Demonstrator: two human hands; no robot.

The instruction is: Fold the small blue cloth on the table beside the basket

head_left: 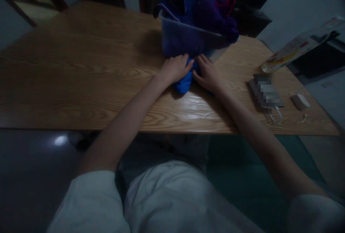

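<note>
A bunched blue cloth (183, 83) lies on the wooden table, just in front of a clear plastic bin (194, 36). My left hand (176, 68) is closed on the cloth's left side, fingers curled over it. From the right, my right hand (207, 72) grips the same cloth, its fingertips near those of my left hand. Part of the cloth is hidden under both hands. Dark blue and purple clothes (208, 14) are heaped in the bin and hang over its rim.
On the right of the table (81, 82) are a blurred-out packet (266, 91) with a white cord, a small white case (300, 101) and a long transparent package (299, 48). The table's front edge runs close to my body.
</note>
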